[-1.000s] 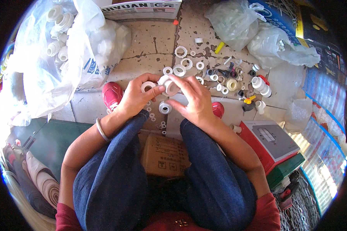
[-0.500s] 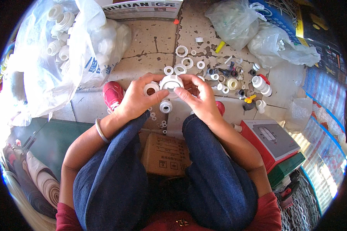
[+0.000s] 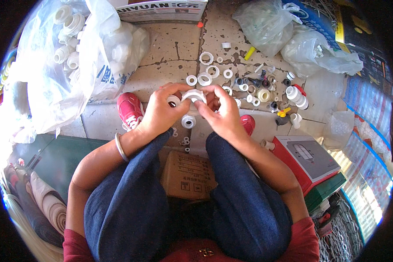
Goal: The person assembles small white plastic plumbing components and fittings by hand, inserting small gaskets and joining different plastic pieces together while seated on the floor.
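Note:
Between my knees, above the tiled floor, both hands grip one white plastic pipe fitting [image 3: 194, 95] with a wide ring-like collar. My left hand [image 3: 162, 109] closes on its left side, thumb pressed to the near edge. On the other side my right hand [image 3: 220, 111] pinches it with thumb and fingers. Just behind the left fingers a white round fitting [image 3: 174, 101] shows in part. Below the held piece a smaller white threaded fitting [image 3: 188, 122] is on the floor. White plastic rings [image 3: 204, 79] lie just beyond my fingers.
Mixed small fittings [image 3: 263, 94] and a white valve with a red handle [image 3: 297, 97] lie to the right. A clear bag of white fittings [image 3: 70, 56] stands at left. Nearby are a cardboard box [image 3: 188, 174] between my legs and a red-and-grey box [image 3: 308, 157].
The held fitting has tilted, so its collar now looks flatter and less of its opening shows. Both hands have shifted slightly, with the fingers still on it.

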Demonstrator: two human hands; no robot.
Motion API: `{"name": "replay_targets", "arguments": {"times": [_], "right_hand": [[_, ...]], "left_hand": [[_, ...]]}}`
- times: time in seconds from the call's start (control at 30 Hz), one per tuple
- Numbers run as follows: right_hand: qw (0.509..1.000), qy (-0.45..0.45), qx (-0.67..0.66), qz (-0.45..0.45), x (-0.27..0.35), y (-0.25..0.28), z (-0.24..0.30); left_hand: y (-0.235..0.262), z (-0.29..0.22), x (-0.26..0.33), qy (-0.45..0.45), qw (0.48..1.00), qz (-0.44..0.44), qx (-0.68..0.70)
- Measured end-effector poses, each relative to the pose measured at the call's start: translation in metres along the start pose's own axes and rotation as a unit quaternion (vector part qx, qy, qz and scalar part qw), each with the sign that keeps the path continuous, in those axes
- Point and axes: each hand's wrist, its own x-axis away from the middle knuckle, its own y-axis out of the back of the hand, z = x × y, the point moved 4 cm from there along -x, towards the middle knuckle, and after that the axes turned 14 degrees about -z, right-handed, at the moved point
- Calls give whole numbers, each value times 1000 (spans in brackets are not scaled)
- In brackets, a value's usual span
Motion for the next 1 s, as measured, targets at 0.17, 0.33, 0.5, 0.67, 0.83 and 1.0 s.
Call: {"name": "replay_targets", "arguments": {"times": [0.17,0.33,0.5,0.67,0.83,1.0], "right_hand": [[989,99,-38,103,-5,10,13],[986,45,-123,99,-9,20,5],[997,43,-12,68,-11,32,18],[984,134,41,110,-3,28,31],[986,116,-57,103,0,24,28],[985,48,-121,111,1,26,24]], "left_hand": [[0,10,-1,237,940,146,195],[2,3,2,331,819,126,452],[13,-16,4,214,879,164,393],[13,-23,9,61,972,135,180],[20,-38,7,-20,990,109,89],[18,-42,9,31,979,106,172]]}}
